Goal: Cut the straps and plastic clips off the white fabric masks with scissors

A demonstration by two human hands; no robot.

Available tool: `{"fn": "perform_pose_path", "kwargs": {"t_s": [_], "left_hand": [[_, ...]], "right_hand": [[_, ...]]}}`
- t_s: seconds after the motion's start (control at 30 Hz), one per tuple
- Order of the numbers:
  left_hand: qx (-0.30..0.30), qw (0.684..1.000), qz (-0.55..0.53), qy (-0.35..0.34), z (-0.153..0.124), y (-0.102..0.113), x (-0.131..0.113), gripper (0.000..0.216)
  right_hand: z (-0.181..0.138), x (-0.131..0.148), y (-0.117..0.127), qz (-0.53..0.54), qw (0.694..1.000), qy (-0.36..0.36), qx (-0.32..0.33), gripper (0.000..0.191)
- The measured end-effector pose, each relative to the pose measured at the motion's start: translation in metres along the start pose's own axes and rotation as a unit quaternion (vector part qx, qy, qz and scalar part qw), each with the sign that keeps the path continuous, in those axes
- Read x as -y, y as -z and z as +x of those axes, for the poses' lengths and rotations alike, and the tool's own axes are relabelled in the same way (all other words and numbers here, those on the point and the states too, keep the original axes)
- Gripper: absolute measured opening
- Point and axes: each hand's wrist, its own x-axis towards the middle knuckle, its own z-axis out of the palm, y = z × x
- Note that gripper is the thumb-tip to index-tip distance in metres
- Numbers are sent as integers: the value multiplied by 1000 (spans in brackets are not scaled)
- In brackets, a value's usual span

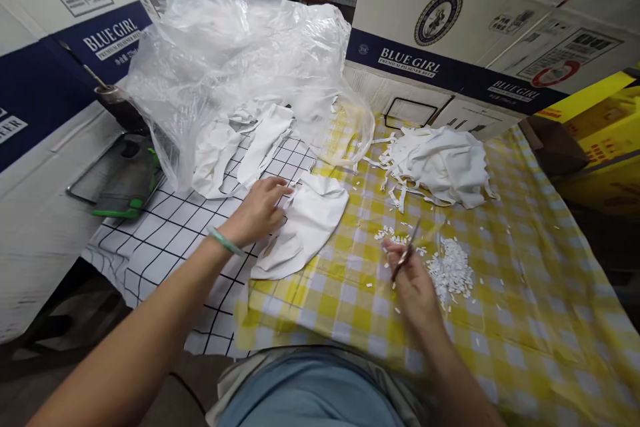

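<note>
My left hand (260, 210), with a green bangle at its wrist, reaches over the left edge of a flat white fabric piece (313, 223). Its fingers are loosely bent and apart, with the tips at the cloth; I cannot make out a grip. In my right hand (413, 280) is a small pair of scissors (406, 255), blades pointing up and away. Beside that hand lies a pile of small white snippets (453, 270), with more scattered around. Further back sits a heap of white fabric pieces (440, 163) with narrow straps trailing leftward.
A large clear plastic bag (240, 40) with more white pieces (265, 143) at its mouth covers the back left. Cartons (435, 33) stand behind and at left. A dark cup (120, 107) and green-edged object (123, 177) sit left. Other people are beyond.
</note>
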Motion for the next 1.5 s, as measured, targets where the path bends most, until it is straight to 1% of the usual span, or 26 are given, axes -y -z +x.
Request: {"fn": "perform_pose_path", "kwargs": {"t_s": [0.07,0.13,0.17,0.23,0.3,0.4,0.47,0.53,0.57,0.6,0.63,0.67,0.7,0.77,0.8,0.83,0.87,0.93,1.0,1.07,1.13,1.2,1.27,1.3,1.4,1.5], "left_hand": [[16,1000,19,-5,6,3,26,23],[30,999,29,-27,9,0,32,9],[33,998,32,-41,9,-1,28,6],[42,996,36,-68,8,2,11,8],[58,993,41,-89,3,11,-11,10],[82,991,55,-95,-13,32,-38,12],[96,992,59,-53,-28,45,-50,13],[117,992,17,35,-45,52,-58,14],[138,985,-39,93,-53,52,-62,13],[165,967,-126,151,-59,50,-65,11],[191,930,-237,205,-64,46,-67,13],[209,874,-361,249,-66,41,-70,22],[212,805,-481,276,-67,35,-73,33],[173,674,-657,289,-63,23,-78,42],[150,633,-701,290,-60,19,-80,41],[131,615,-720,293,-56,16,-82,36],[116,618,-719,298,-54,14,-83,30],[91,669,-671,306,-53,13,-84,21],[72,728,-611,304,-58,15,-83,23],[86,751,-580,305,-65,16,-82,24],[127,738,-588,304,-69,14,-82,21],[152,706,-626,295,-68,11,-85,21],[143,678,-660,289,-64,6,-88,25],[127,673,-667,292,-62,5,-89,26],[82,700,-641,303,-60,2,-89,28],[81,740,-595,303,-64,7,-85,27]], "right_hand": [[12,7,18,-79,995,17,-59,47],[19,17,19,-111,993,10,-45,46],[21,24,13,-115,993,12,-24,46],[26,38,-13,-110,992,50,44,51],[36,52,-47,-82,979,120,145,57],[59,66,-94,-10,928,178,327,44],[73,70,-114,10,894,180,410,28],[80,72,-124,21,882,181,434,21],[81,72,-126,31,884,184,428,21],[79,73,-127,47,890,188,413,22],[76,75,-126,65,894,195,398,23],[72,78,-125,82,897,202,384,24],[67,80,-124,92,900,213,370,23],[57,85,-119,78,902,245,347,21],[54,87,-115,60,902,266,334,21],[51,88,-111,40,902,285,321,21],[50,88,-106,23,902,298,310,21],[51,84,-94,-2,903,307,301,20],[53,76,-81,-27,906,285,312,18],[54,67,-73,-51,909,259,323,16],[52,60,-71,-60,913,248,318,15],[49,58,-73,-65,913,264,305,14],[46,59,-76,-73,907,291,294,15],[45,61,-76,-77,904,304,289,16],[46,63,-71,-88,904,310,282,18],[47,61,-65,-81,920,266,278,14]]}}
